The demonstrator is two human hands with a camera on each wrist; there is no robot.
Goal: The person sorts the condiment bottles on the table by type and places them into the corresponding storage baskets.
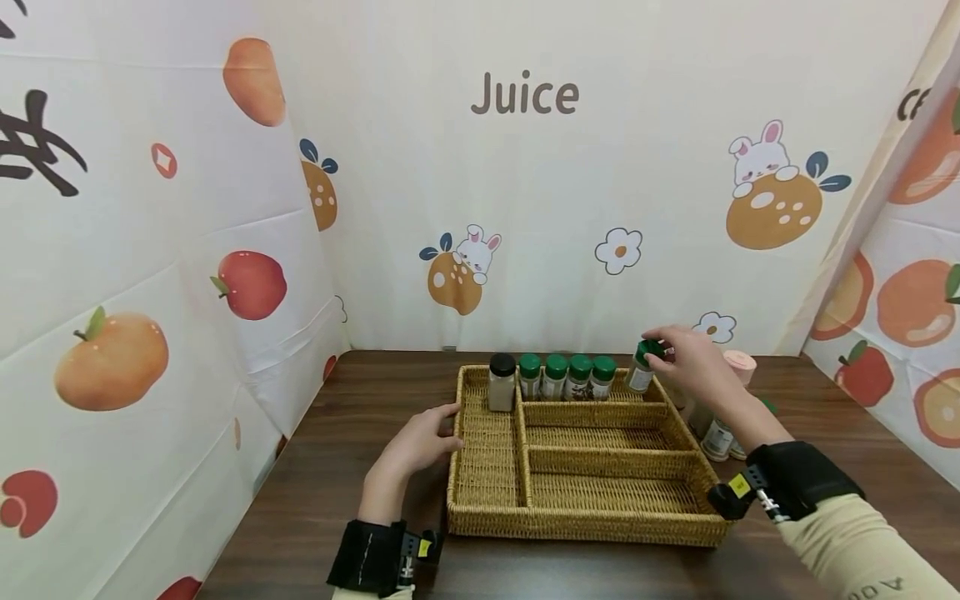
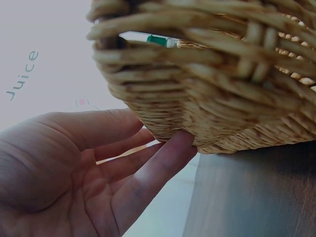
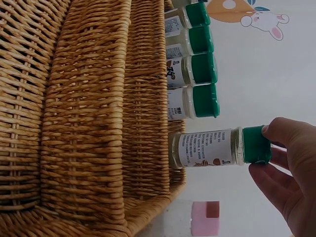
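Jar [image 3: 205,148] at the basket's [image 1: 622,525] one o'clock: your right hand [image 1: 701,367] pinches its lid [image 3: 256,144]. Your relaxed left hand [image 1: 420,442] touches nine, likely steadying.

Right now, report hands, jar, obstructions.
Right hand pinching green-capped jar by lid, at back right corner of basket. Left hand touching basket's left side. Nothing visibly blocking.

You can read "Juice" across the far wall [image 1: 540,183] and what looks like "ce" on the right wall [image 1: 911,242]. Cropped characters on the left wall [image 1: 142,233] and lettering on your right sleeve [image 1: 870,542] stay unclear. Print on the bottle [image 3: 210,148] in your right hand [image 3: 291,168] is too small.
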